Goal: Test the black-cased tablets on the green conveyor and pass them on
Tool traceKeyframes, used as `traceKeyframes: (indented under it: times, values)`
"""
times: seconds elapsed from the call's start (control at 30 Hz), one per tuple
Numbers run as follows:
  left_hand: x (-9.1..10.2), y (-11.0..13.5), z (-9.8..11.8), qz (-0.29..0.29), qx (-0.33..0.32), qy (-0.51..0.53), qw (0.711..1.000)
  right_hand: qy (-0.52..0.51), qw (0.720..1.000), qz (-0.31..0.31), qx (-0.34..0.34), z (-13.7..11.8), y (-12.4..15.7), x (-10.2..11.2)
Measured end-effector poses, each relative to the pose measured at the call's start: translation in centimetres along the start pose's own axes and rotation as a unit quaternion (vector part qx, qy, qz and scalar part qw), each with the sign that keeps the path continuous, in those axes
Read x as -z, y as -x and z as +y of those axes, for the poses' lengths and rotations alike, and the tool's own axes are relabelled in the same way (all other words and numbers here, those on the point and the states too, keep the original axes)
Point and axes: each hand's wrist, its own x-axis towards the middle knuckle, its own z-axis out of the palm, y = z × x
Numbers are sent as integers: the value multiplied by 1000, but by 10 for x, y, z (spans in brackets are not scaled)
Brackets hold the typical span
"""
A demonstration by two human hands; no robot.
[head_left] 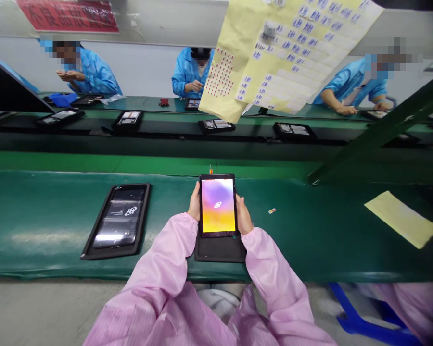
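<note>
A black tablet (218, 205) with a lit purple-to-orange screen is held upright between both hands above a black tray (220, 250) on the green bench. My left hand (194, 204) grips its left edge, fingers wrapped round it. My right hand (244, 215) grips its right edge the same way. Both arms wear pink sleeves. A small orange part (210, 169) sticks up just behind the tablet's top edge.
A second tablet in a black tray (117, 220) lies to the left. A small coloured sticker (272, 210) and a yellow sheet (401, 218) lie to the right. A yellow label sheet (285, 53) hangs overhead. Several trays (216, 126) ride the conveyor; three people in blue work beyond it.
</note>
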Motion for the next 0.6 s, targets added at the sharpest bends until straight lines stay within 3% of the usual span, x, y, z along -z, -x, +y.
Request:
traceKeyframes:
  times: [0.47, 0.53, 0.6]
  values:
    - [-6, 4, -6, -5, -32, 4, 999, 99, 995, -8, 6, -10, 2, 1]
    - [-14, 10, -13, -6, -82, 14, 997, 189, 981, 40, 31, -20, 8, 5]
    - [-21, 15, -21, 3, -147, 26, 989, 309, 938, 126, 92, -33, 21, 5]
